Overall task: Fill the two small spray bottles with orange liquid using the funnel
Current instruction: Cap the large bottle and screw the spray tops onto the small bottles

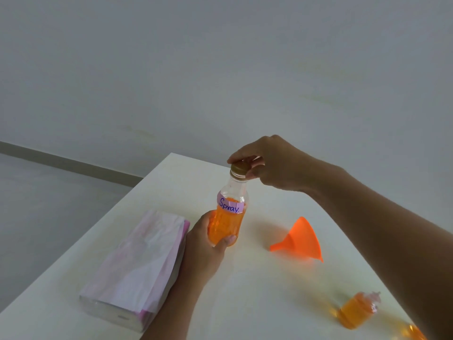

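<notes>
A clear plastic bottle (229, 212) labelled "Spray" stands upright on the white table (257, 290), about half full of orange liquid. My left hand (203, 244) is wrapped around its lower body. My right hand (267, 165) pinches the bottle's gold cap (239, 168) from above. An orange funnel (302, 240) lies on its side to the right of the bottle. One small spray bottle (356, 310) holding orange liquid stands near the right front, blurred. A second small bottle (414, 332) shows partly at the bottom right, behind my forearm.
A soft pack of tissues (137, 263) in pink and white wrap lies at the left of the table, close to my left wrist. The table's left edge drops to a grey floor. A plain grey wall stands behind.
</notes>
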Available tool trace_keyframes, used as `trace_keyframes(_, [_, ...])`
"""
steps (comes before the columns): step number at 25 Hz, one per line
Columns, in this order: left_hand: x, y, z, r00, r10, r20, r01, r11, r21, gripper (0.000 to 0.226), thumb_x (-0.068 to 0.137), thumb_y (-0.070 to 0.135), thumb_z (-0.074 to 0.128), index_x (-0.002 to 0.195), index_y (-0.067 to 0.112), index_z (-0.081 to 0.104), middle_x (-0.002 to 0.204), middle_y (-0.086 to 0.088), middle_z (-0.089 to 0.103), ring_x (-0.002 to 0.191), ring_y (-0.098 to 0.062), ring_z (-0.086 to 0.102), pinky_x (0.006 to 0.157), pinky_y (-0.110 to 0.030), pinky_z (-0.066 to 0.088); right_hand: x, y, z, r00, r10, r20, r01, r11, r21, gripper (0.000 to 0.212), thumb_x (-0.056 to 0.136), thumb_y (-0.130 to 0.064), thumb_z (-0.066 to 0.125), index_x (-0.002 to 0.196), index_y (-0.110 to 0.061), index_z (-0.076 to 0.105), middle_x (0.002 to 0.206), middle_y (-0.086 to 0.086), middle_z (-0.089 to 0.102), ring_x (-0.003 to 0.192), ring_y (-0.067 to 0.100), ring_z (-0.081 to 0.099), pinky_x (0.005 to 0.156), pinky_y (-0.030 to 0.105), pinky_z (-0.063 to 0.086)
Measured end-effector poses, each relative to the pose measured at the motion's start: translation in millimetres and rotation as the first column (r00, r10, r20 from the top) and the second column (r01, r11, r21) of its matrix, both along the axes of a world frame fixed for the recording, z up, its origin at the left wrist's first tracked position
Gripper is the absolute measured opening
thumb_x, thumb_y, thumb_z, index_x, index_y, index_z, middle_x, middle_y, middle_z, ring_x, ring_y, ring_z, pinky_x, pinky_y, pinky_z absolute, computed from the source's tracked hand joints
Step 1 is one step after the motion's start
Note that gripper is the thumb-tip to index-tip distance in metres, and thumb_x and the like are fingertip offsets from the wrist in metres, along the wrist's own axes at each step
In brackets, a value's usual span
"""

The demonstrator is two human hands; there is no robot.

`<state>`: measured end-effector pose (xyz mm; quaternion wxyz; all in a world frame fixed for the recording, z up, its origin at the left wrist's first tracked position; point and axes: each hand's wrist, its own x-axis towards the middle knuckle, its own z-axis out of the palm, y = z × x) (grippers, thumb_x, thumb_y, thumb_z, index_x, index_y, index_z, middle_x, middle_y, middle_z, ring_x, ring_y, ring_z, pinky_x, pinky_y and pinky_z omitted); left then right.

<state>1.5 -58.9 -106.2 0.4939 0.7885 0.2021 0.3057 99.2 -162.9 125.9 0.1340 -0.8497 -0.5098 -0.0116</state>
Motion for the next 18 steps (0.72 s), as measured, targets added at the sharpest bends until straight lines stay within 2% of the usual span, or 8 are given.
trace_keyframes(2, [0,0,-1,1.0,0.003,-0.003,-0.003,1.0,0.014,0.076,0.072,0.059,0.072,0.135,0.023,0.05,0.126,0.005,0.062,0.11,-0.015,0.06,0.091,-0.028,0.052,-2,5,7,0.997,0.014,0.075,-0.008,0.997,-0.08,0.039,0.085,-0.002,0.076,0.121,-0.018,0.074,0.114,-0.003,0.075,0.101,0.014,0.07,0.086,0.027,0.059])
trace_keyframes(4, [1,0,-1,1.0,0.007,-0.013,-0.007,0.999,0.039,0.076,0.072,0.061,0.069,0.136,0.023,0.05,0.126,0.004,0.063,0.11,-0.017,0.061,0.092,-0.03,0.053,-5,10,7,0.991,-0.026,0.135,0.044,0.991,-0.129,0.028,0.087,-0.031,0.079,0.109,-0.015,0.076,0.099,-0.003,0.075,0.088,0.014,0.071,0.071,0.023,0.057])
trace_keyframes(7, [2,0,0,0.999,0.0,-0.032,0.002,0.998,0.063,0.07,0.076,0.059,0.071,0.134,0.024,0.051,0.122,0.004,0.064,0.108,-0.019,0.063,0.091,-0.038,0.057,-4,17,8,0.973,-0.079,0.218,0.118,0.978,-0.172,0.047,0.086,-0.056,0.07,0.096,-0.011,0.074,0.089,0.003,0.074,0.078,0.02,0.072,0.067,0.033,0.06])
trace_keyframes(9, [2,1,1,0.999,0.002,-0.039,0.001,0.998,0.07,0.068,0.077,0.057,0.072,0.133,0.024,0.051,0.12,0.004,0.065,0.107,-0.019,0.063,0.089,-0.039,0.058,-3,17,16,0.98,-0.039,0.193,0.079,0.975,-0.206,0.043,0.085,-0.054,0.072,0.105,-0.016,0.075,0.096,-0.003,0.075,0.083,0.018,0.071,0.071,0.032,0.059])
trace_keyframes(11, [2,1,1,0.999,0.002,-0.044,0.002,0.997,0.083,0.066,0.077,0.057,0.072,0.131,0.023,0.052,0.118,0.003,0.066,0.105,-0.02,0.064,0.088,-0.039,0.058,-2,14,21,0.989,0.026,0.147,0.013,0.967,-0.254,0.034,0.089,-0.035,0.076,0.121,-0.023,0.072,0.107,-0.009,0.073,0.089,0.012,0.067,0.069,0.021,0.049])
trace_keyframes(13, [2,1,2,0.999,-0.003,-0.033,0.006,0.996,0.093,0.059,0.078,0.054,0.073,0.125,0.023,0.055,0.113,0.003,0.067,0.101,-0.019,0.065,0.087,-0.037,0.058,-1,13,17,0.988,0.059,0.145,-0.019,0.966,-0.258,0.033,0.09,-0.016,0.073,0.123,-0.022,0.071,0.109,-0.007,0.072,0.092,0.013,0.065,0.067,0.018,0.045])
trace_keyframes(16, [2,0,4,1.0,0.011,-0.018,-0.01,0.995,0.101,0.054,0.078,0.052,0.075,0.12,0.024,0.056,0.108,0.004,0.068,0.097,-0.018,0.066,0.085,-0.035,0.059,-5,15,9,0.983,0.05,0.176,-0.005,0.97,-0.245,0.009,0.094,-0.016,0.067,0.101,-0.015,0.072,0.093,-0.007,0.069,0.083,0.014,0.065,0.06,0.021,0.045])
trace_keyframes(18, [2,0,3,1.0,0.016,-0.023,-0.014,0.995,0.099,0.058,0.076,0.056,0.073,0.121,0.023,0.056,0.11,0.003,0.067,0.097,-0.018,0.066,0.085,-0.038,0.059,-9,18,7,0.974,0.038,0.223,0.025,0.961,-0.277,0.022,0.1,-0.024,0.061,0.078,-0.018,0.061,0.078,-0.01,0.063,0.071,0.012,0.061,0.056,0.024,0.043])
